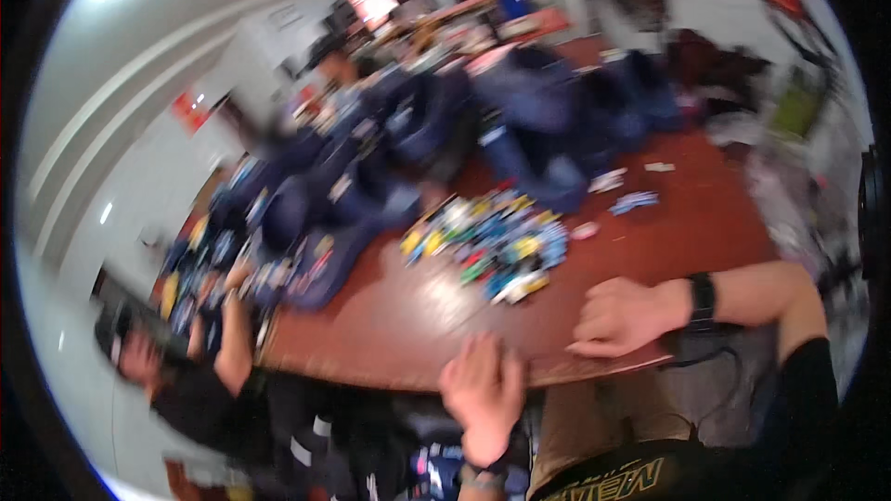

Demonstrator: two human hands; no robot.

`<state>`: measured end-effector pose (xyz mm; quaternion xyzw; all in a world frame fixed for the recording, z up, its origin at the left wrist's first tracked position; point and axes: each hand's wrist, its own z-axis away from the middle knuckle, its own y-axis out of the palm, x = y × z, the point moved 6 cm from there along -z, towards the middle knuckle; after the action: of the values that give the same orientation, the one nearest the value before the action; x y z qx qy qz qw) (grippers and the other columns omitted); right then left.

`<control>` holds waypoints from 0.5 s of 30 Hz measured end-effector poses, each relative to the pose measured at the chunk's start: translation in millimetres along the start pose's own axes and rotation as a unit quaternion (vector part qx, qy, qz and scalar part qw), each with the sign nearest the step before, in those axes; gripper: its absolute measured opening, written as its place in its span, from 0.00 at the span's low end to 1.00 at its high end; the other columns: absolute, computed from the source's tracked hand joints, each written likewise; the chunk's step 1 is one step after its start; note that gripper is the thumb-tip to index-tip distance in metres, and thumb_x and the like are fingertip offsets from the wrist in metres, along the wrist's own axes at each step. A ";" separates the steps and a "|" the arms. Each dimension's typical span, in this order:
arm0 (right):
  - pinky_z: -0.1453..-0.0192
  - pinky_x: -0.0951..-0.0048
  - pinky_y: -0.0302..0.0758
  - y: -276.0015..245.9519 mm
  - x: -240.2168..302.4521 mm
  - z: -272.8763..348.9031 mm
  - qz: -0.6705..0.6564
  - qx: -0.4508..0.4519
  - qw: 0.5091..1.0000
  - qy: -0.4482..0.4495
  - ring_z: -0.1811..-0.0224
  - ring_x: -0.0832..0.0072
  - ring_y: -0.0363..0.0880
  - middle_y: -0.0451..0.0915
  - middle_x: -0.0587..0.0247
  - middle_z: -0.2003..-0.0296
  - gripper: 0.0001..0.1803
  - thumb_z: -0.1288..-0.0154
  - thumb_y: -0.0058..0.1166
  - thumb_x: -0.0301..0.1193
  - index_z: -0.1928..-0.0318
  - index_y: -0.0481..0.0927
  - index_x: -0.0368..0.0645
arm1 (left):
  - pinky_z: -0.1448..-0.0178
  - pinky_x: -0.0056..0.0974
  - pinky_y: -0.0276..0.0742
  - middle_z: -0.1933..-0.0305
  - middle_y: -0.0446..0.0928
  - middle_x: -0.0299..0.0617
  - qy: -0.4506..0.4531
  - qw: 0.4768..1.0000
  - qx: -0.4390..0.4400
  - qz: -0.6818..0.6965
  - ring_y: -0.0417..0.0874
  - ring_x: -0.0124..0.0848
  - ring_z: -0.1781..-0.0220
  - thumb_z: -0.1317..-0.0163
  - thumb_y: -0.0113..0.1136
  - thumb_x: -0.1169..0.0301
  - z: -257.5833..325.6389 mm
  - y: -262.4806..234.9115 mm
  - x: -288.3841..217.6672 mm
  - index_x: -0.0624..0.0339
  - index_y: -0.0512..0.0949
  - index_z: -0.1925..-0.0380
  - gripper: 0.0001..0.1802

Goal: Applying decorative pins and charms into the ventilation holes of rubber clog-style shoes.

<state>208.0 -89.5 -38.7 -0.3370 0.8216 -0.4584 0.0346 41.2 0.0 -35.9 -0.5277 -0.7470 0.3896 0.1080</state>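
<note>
Both hands sit at the near edge of the reddish-brown worktop (390, 334). Left hand (483, 390) lies flat, fingers spread, gripping nothing. Right hand (620, 317) is curled into a loose fist, empty too. Just beyond them, mid-worktop, a heap of small colourful packets (492, 241); dark blue bags (520, 121) crowd the far edge.
</note>
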 end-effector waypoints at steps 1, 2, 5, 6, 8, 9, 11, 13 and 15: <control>0.76 0.60 0.65 -5.0 0.5 -3.7 0.034 0.000 0.999 0.009 0.85 0.60 0.69 0.67 0.61 0.88 0.21 0.35 0.52 0.38 0.84 0.67 0.49 | 0.56 0.44 0.74 0.68 0.83 0.49 0.001 0.999 -0.034 0.008 0.84 0.47 0.63 0.44 0.59 0.73 -1.0 -2.4 10.4 0.64 0.82 0.68 0.07; 0.76 0.60 0.66 -12.8 -0.3 -7.6 0.060 0.004 0.998 0.012 0.85 0.60 0.70 0.67 0.61 0.88 0.21 0.35 0.52 0.38 0.84 0.66 0.48 | 0.62 0.42 0.73 0.76 0.81 0.49 -0.056 0.996 0.057 0.031 0.83 0.44 0.70 0.42 0.59 0.72 -9.8 -1.8 19.0 0.64 0.82 0.76 0.08; 0.77 0.60 0.68 -84.2 4.2 -11.5 0.185 -0.055 0.981 -0.029 0.83 0.60 0.72 0.68 0.60 0.88 0.17 0.40 0.52 0.35 0.84 0.66 0.47 | 0.63 0.40 0.70 0.79 0.76 0.48 -0.158 0.973 0.024 0.165 0.76 0.40 0.73 0.35 0.55 0.70 -22.9 6.5 40.3 0.66 0.79 0.79 0.15; 0.80 0.60 0.69 -102.9 -11.9 -9.8 0.235 -0.016 0.972 0.007 0.83 0.61 0.74 0.70 0.60 0.86 0.15 0.43 0.52 0.34 0.83 0.68 0.47 | 0.62 0.42 0.70 0.76 0.76 0.48 -0.211 0.953 0.047 0.214 0.76 0.43 0.69 0.36 0.54 0.71 -24.4 13.2 52.3 0.65 0.78 0.79 0.13; 0.81 0.60 0.73 -144.4 -52.6 -7.7 0.385 0.019 0.923 0.014 0.81 0.62 0.78 0.73 0.58 0.84 0.10 0.46 0.52 0.35 0.81 0.73 0.48 | 0.57 0.39 0.71 0.67 0.77 0.50 -0.200 0.957 0.066 0.200 0.76 0.40 0.65 0.36 0.57 0.69 -31.0 23.3 56.1 0.67 0.81 0.68 0.10; 0.77 0.56 0.74 -165.9 -80.8 -4.4 0.404 0.035 0.908 0.101 0.77 0.59 0.80 0.76 0.56 0.80 0.11 0.43 0.50 0.36 0.78 0.76 0.46 | 0.55 0.41 0.71 0.66 0.77 0.49 -0.132 0.976 0.061 0.160 0.76 0.41 0.61 0.38 0.59 0.70 -32.8 21.9 48.9 0.66 0.81 0.66 0.09; 0.65 0.50 0.75 -207.0 -143.0 6.7 0.341 0.012 0.871 0.353 0.71 0.48 0.80 0.79 0.47 0.72 0.17 0.38 0.47 0.41 0.70 0.78 0.40 | 0.49 0.44 0.71 0.63 0.78 0.48 -0.062 0.993 0.045 0.091 0.76 0.43 0.55 0.45 0.65 0.71 -27.3 12.4 45.9 0.64 0.81 0.62 0.12; 0.61 0.55 0.74 -228.3 -199.4 32.5 0.305 -0.057 0.845 0.435 0.63 0.52 0.81 0.80 0.45 0.69 0.17 0.39 0.50 0.42 0.66 0.80 0.38 | 0.49 0.44 0.72 0.59 0.78 0.47 -0.075 0.991 0.056 0.094 0.77 0.44 0.54 0.44 0.64 0.70 -28.8 8.0 47.2 0.62 0.81 0.58 0.14; 0.44 0.59 0.71 -239.9 -251.1 84.3 0.404 -0.116 0.846 0.327 0.49 0.52 0.76 0.78 0.47 0.51 0.22 0.37 0.50 0.35 0.46 0.74 0.37 | 0.50 0.46 0.72 0.59 0.78 0.47 -0.052 0.991 0.080 0.095 0.77 0.45 0.55 0.41 0.63 0.63 -32.9 11.1 47.9 0.60 0.80 0.57 0.15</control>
<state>557.6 -88.6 35.6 0.1929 0.8959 -0.3892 -0.0932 47.8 58.7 -33.5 -0.5652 -0.6645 0.4834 0.0735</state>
